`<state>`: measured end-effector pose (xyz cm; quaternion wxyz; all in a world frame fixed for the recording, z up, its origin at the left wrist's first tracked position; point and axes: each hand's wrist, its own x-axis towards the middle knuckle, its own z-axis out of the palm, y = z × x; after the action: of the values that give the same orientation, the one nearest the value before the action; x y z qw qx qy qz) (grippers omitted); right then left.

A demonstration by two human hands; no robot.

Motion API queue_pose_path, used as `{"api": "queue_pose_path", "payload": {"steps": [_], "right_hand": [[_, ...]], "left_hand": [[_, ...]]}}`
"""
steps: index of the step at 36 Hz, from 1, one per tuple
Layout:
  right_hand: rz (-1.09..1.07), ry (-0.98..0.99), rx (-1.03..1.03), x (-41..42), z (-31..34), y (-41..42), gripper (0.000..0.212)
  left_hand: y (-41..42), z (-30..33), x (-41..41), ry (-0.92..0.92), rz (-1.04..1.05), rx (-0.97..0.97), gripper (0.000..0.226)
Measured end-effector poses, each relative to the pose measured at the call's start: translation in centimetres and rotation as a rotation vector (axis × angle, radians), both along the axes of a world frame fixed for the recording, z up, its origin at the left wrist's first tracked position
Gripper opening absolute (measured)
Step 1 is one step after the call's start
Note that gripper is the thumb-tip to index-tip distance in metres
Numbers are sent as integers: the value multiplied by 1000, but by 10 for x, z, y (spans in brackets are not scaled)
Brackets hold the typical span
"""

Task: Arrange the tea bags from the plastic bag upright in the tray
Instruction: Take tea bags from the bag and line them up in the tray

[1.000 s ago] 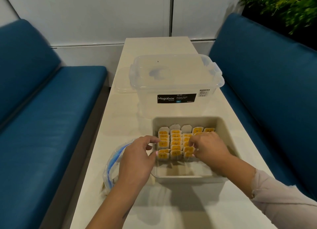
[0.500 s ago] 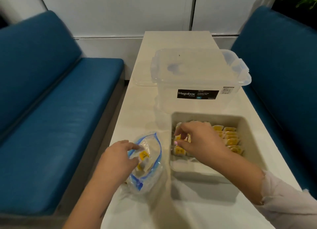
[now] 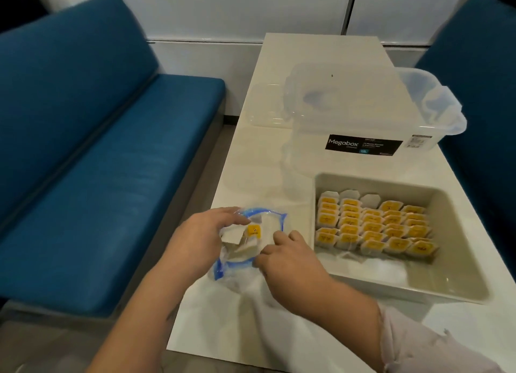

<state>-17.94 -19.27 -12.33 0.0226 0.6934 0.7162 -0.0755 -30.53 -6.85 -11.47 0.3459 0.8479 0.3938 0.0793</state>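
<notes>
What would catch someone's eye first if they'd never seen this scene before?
Probably the rows of yellow-labelled tea bags standing upright in the far part of the beige tray at the right of the table. Next, both hands meeting at the blue-edged plastic bag left of the tray: the left hand holds its mouth while the right hand reaches in. Behind sits a clear Megabox storage box.

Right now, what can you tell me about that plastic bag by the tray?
The plastic bag is a clear, crinkled zip-type pouch with a blue strip round its mouth. It lies on the pale table, left of the tray, its mouth spread open. A few tea bags show inside, white with yellow tags. The left hand grips its far left edge, while the right hand reaches into the opening; whether its fingers already pinch a tea bag I cannot tell.
</notes>
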Motion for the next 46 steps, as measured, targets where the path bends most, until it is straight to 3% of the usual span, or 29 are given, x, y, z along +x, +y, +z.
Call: {"api": "queue_pose_path", "payload": {"steps": [6, 12, 20, 30, 35, 41, 46], "right_hand": [[-6, -10, -9, -13, -8, 2, 23], [-88, -17, 6, -16, -4, 30, 35], [-137, -113, -228, -27, -20, 55, 37], [-101, -97, -151, -19, -16, 53, 32], [-134, -39, -93, -13, -7, 51, 28], [-190, 42, 3, 1, 18, 40, 27], [-267, 232, -20, 25, 49, 34, 16]], "left_hand": [[4, -4, -2, 23, -43, 16, 61], [3, 4, 2, 60, -92, -13, 59], [1, 10, 5, 140, -140, -59, 62], [2, 12, 5, 142, -148, -24, 66], [3, 14, 8, 133, -146, -36, 70], [7, 6, 5, 68, -132, -82, 58], [5, 8, 4, 73, -169, -83, 55]]}}
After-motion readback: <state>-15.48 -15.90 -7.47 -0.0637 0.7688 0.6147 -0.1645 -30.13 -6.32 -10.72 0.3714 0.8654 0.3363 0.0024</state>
